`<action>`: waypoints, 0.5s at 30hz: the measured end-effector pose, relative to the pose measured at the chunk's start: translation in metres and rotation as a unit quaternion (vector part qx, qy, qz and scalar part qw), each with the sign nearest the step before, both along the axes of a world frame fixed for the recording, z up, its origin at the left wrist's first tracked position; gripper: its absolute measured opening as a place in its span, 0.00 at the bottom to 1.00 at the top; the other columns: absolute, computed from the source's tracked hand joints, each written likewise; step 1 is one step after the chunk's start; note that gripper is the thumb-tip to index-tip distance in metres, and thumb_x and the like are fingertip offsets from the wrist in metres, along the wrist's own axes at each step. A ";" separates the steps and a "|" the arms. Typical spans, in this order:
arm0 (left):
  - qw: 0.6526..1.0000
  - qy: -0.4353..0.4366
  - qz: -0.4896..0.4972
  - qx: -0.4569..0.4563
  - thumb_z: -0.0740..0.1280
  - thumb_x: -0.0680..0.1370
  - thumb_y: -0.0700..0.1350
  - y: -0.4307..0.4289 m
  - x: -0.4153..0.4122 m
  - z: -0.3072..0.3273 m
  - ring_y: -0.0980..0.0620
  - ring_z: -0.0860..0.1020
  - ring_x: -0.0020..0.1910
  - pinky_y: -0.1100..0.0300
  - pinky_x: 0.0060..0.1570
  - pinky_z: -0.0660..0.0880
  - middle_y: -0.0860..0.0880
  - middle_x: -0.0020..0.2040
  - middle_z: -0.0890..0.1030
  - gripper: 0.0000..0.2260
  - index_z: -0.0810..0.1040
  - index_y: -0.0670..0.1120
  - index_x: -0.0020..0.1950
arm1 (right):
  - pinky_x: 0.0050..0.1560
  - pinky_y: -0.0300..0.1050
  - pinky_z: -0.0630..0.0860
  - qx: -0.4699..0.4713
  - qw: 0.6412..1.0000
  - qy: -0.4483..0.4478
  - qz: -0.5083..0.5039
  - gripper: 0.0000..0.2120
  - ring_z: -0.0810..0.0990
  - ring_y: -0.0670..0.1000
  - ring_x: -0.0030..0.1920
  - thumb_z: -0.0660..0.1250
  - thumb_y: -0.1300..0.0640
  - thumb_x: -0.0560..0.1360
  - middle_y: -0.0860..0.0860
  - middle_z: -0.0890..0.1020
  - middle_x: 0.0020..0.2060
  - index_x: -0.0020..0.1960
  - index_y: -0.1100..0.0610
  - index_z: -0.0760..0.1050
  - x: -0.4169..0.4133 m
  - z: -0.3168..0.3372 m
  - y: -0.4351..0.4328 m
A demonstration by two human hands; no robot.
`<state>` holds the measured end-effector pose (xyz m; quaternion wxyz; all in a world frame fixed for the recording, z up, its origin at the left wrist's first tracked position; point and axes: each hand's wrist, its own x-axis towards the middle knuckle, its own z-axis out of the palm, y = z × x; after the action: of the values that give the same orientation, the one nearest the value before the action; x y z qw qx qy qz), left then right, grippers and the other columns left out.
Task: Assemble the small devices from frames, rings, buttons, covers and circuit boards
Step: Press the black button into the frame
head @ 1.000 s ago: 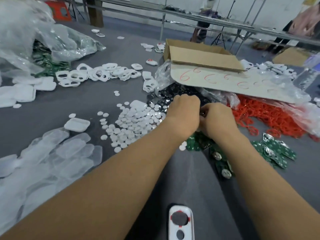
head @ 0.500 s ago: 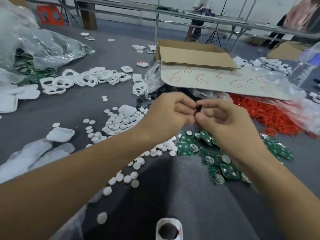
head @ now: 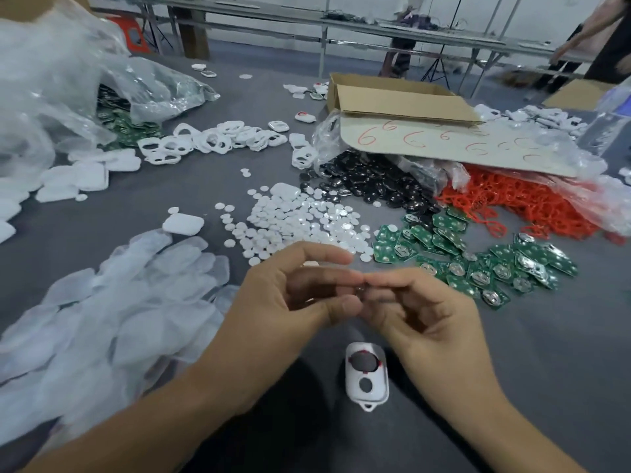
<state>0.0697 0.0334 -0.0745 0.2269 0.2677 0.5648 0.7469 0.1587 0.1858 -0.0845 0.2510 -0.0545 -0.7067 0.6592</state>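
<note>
My left hand [head: 290,295] and my right hand [head: 420,315] meet fingertip to fingertip above the grey table [head: 546,353]. Together they pinch a small dark button [head: 361,288], mostly hidden by the fingers. Just below them lies a white frame [head: 366,375] with a red ring and a dark button in its large hole. Behind the hands lie heaps of white round buttons [head: 300,220], black buttons [head: 368,186], green circuit boards [head: 478,261] and red rings [head: 519,203].
Translucent covers [head: 112,302] spread over the near left. White frames [head: 211,141] and white covers [head: 85,172] lie farther left, beside a clear plastic bag [head: 51,97]. A cardboard box [head: 396,100] stands at the back. A person [head: 601,39] stands far right.
Both hands have drawn back from the black button heap toward me, pinching a small dark piece between them. The view has tilted down, so the white frame shows in full.
</note>
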 end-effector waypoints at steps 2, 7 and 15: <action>1.000 0.029 0.003 0.003 0.78 0.67 0.38 0.000 -0.001 -0.002 0.50 0.86 0.50 0.63 0.51 0.80 0.45 0.50 0.87 0.17 0.83 0.48 0.54 | 0.48 0.38 0.81 0.018 1.000 -0.001 -0.001 0.10 0.86 0.50 0.43 0.73 0.62 0.69 0.53 0.87 0.43 0.50 0.55 0.83 0.000 -0.001 0.001; 0.996 0.087 0.029 0.021 0.79 0.69 0.36 0.001 0.000 -0.010 0.50 0.85 0.49 0.61 0.51 0.81 0.45 0.50 0.86 0.19 0.81 0.49 0.57 | 0.52 0.40 0.81 -0.087 0.992 -0.038 0.078 0.12 0.86 0.53 0.51 0.68 0.62 0.74 0.58 0.87 0.49 0.57 0.60 0.82 0.000 -0.002 0.002; 0.962 0.244 0.119 -0.032 0.77 0.73 0.39 0.004 0.005 -0.020 0.49 0.84 0.50 0.59 0.51 0.81 0.56 0.54 0.84 0.20 0.78 0.50 0.62 | 0.51 0.44 0.81 -0.212 0.963 -0.074 0.147 0.10 0.84 0.57 0.48 0.72 0.62 0.75 0.63 0.86 0.48 0.56 0.54 0.81 0.003 -0.001 0.004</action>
<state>0.0742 0.0376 -0.0943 -0.0004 0.3653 0.6542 0.6622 0.1615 0.1899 -0.0859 0.0807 -0.0508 -0.5677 0.8177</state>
